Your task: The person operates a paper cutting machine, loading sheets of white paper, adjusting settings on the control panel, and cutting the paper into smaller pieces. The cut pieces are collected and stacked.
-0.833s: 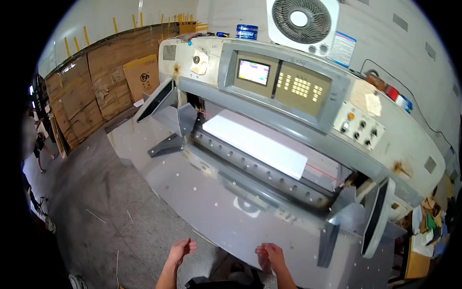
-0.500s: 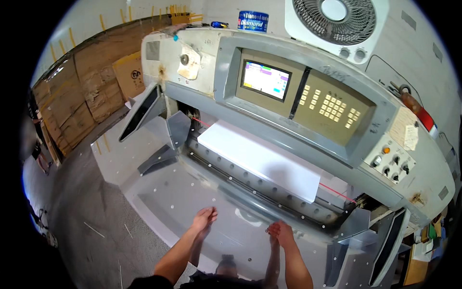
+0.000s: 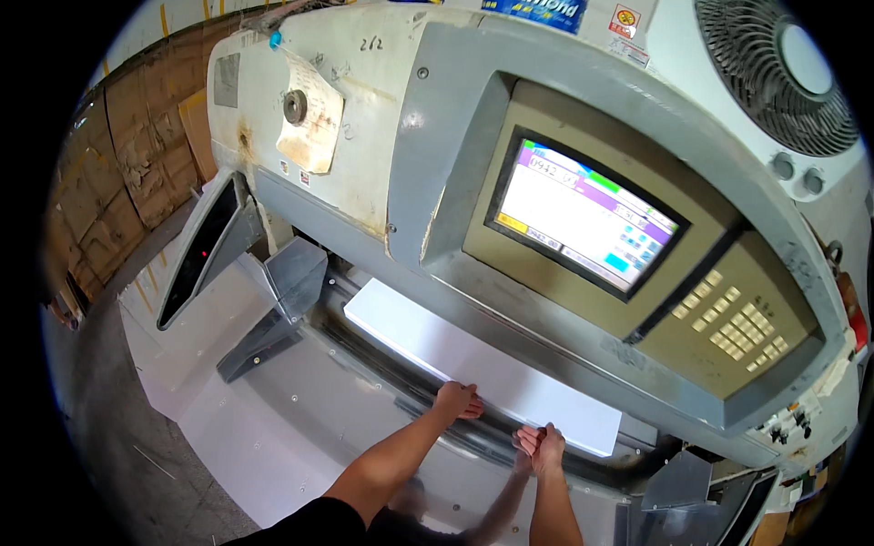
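Now both hands (image 3: 501, 423) have reached the paper stack (image 3: 473, 364).

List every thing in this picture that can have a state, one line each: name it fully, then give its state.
White paper stack: lying flat on the grey metal cutter bed, under the machine's head.
Left hand: fingers resting on the stack's front edge.
Right hand: at the same edge, fingers curled.
Rectangular touch screen: lit.
Beige keypad: untouched.
Round wall fan: running or stopped, cannot tell.
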Tool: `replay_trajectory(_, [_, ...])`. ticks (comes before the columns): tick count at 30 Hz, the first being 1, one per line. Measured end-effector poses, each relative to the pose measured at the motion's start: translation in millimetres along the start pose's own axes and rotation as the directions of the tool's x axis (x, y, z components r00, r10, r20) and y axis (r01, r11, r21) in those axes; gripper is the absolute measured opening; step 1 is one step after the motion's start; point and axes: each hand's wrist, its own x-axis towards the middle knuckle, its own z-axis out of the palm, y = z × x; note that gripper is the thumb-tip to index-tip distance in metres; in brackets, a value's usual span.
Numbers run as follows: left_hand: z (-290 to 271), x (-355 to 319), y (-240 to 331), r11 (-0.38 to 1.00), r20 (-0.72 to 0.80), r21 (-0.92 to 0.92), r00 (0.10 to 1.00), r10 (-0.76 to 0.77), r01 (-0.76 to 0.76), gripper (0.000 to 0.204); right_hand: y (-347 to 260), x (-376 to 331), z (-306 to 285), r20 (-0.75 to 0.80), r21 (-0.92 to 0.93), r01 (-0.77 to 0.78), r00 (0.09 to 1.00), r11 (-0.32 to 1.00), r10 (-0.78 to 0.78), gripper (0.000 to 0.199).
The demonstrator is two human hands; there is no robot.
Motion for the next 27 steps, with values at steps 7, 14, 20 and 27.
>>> replay_trajectory(7, [-0.1,5.8,-4.7,0.996,-0.050,-0.071,0.997,0.058,-0.061,0.028,-4.1,1.6,6.6,-0.042,-0.174,0.016,0.999,0.985,-0.023,0.044])
replay_trajectory(14, [3.4,-0.7,-10.3,0.980,-0.023,-0.166,0.994,0.111,-0.113,0.029,39.8,-95.1,-66.3,0.074,-0.295,0.255,0.967,0.921,-0.244,0.025])
replay_trajectory(20, [2.2,6.5,-15.7,0.990,-0.058,-0.076,0.991,0.117,-0.122,0.026,155.0,-322.6,-154.1,-0.326,-0.772,0.090,0.793,0.629,-0.515,0.029])
replay_trajectory(27, [6.1,4.6,-10.6,0.988,-0.080,-0.042,0.986,0.143,-0.147,0.026,226.9,-442.6,-226.5,-0.662,-0.617,0.042,0.513,0.786,-0.547,0.030])
